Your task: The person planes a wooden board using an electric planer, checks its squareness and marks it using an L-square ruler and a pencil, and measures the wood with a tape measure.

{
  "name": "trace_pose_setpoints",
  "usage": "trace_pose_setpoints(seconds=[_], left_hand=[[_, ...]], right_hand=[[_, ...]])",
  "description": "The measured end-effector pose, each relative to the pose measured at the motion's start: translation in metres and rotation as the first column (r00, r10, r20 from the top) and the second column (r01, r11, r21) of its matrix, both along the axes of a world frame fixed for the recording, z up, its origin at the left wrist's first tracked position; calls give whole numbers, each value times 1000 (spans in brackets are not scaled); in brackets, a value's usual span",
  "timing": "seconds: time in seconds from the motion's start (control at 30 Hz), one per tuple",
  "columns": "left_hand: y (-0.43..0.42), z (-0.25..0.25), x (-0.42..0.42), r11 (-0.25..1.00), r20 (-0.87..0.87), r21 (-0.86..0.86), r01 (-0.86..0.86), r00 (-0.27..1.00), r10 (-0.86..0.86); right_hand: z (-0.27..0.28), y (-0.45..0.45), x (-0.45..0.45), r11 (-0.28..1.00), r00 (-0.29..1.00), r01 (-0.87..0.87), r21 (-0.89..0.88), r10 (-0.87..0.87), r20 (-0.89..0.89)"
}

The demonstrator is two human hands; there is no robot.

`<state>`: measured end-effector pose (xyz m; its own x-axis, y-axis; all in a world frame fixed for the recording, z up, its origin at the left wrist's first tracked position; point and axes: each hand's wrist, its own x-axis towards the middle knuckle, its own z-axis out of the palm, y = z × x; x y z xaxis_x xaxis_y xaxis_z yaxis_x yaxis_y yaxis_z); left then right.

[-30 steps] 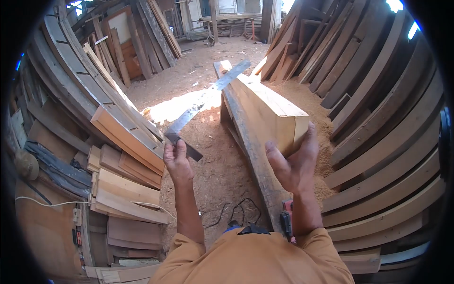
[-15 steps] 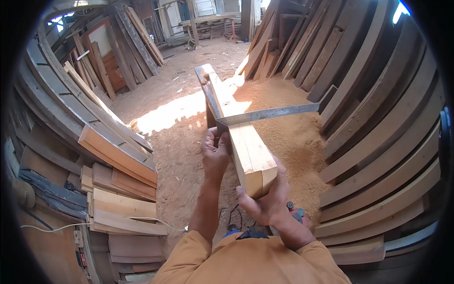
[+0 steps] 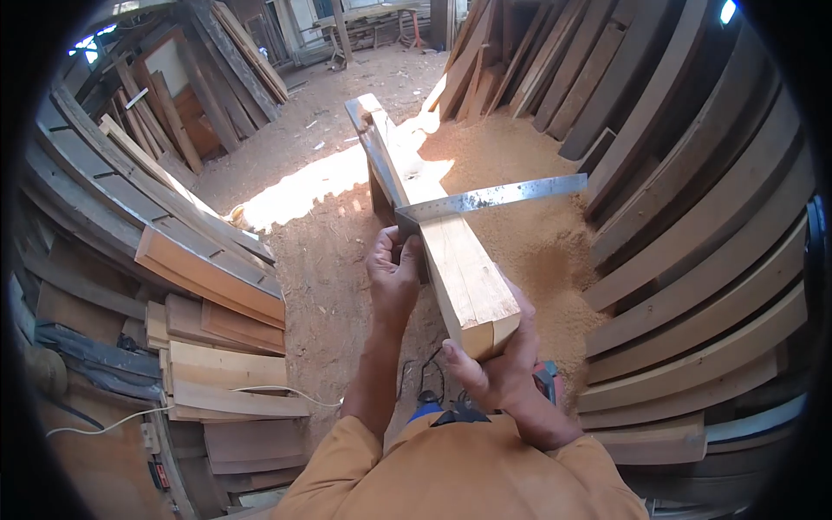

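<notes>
A squared, pale wooden beam (image 3: 464, 269) extends away from me, its near end tilted toward my body. My right hand (image 3: 503, 374) grips that end from below and the right, with the thumb at its left side. Across the beam's top lies the metal blade of a try square (image 3: 511, 192), reaching out over the sawdust. My left hand (image 3: 395, 267) is closed around the square's dark stock at the beam's left side. Farther along, the beam meets or rests on a worn wooden support (image 3: 374, 147); their exact contact is unclear.
Planks (image 3: 685, 286) lean in a long row on the right. More boards (image 3: 217, 368) are stacked at the left, with a pale cord (image 3: 286, 394) over them. Sawdust (image 3: 546, 251) covers the ground. A red and dark power tool (image 3: 548, 381) sits near my right forearm.
The square's blade has turned so more of its marked broad face shows. The beam's near end has shifted slightly right in view. Both hands keep their holds.
</notes>
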<state>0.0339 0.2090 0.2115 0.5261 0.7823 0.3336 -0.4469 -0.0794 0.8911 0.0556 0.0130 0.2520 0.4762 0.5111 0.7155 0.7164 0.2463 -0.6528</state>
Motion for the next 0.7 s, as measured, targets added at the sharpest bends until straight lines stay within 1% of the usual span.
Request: trace_pose_setpoints(seconds=[0.03,0.13,0.17,0.23,0.27,0.33,0.37,0.43,0.47,0.5,0.53,0.6,0.7], left_hand=[[-5,-6,1,1000,-6,-12,-7,1000,7],[-5,-42,-3,990,13,-137,-16,1000,18],[2,-64,-5,988,28,-142,-57,998,61],[6,-81,-22,977,31,-208,-36,999,43],[7,-91,-33,970,28,-243,-29,999,37],[23,-130,-51,960,26,-277,-51,998,61],[27,-144,-59,954,28,-293,-64,997,76],[24,-150,-75,938,-6,-330,-101,994,105],[25,-152,-84,930,-21,-344,-125,992,125],[29,-160,-95,931,3,-356,-85,996,93],[26,-158,-100,921,-16,-366,-136,990,140],[23,-152,-109,894,-54,-378,-240,970,238],[30,-159,-120,871,-90,-378,-314,949,303]], right_hand=[[-7,-8,-1,999,999,36,-24,-35,26],[-22,-39,-7,979,992,114,-171,-121,-32],[-30,-51,-11,952,979,145,-270,-177,-97],[-52,-77,-21,870,934,176,-460,-295,-202],[-68,-89,-23,818,889,160,-553,-362,-279],[-109,-108,-22,702,773,97,-705,-500,-391],[-132,-115,-20,633,775,108,-767,-537,-334],[-182,-128,-17,483,782,121,-867,-585,-216],[-202,-130,-16,432,793,115,-895,-582,-179],[-221,-131,-15,380,806,108,-919,-575,-143],[-237,-133,-15,327,819,100,-940,-563,-109],[-269,-136,-13,285,834,87,-955,-544,-87],[-290,-136,-10,225,841,32,-974,-533,-95]])
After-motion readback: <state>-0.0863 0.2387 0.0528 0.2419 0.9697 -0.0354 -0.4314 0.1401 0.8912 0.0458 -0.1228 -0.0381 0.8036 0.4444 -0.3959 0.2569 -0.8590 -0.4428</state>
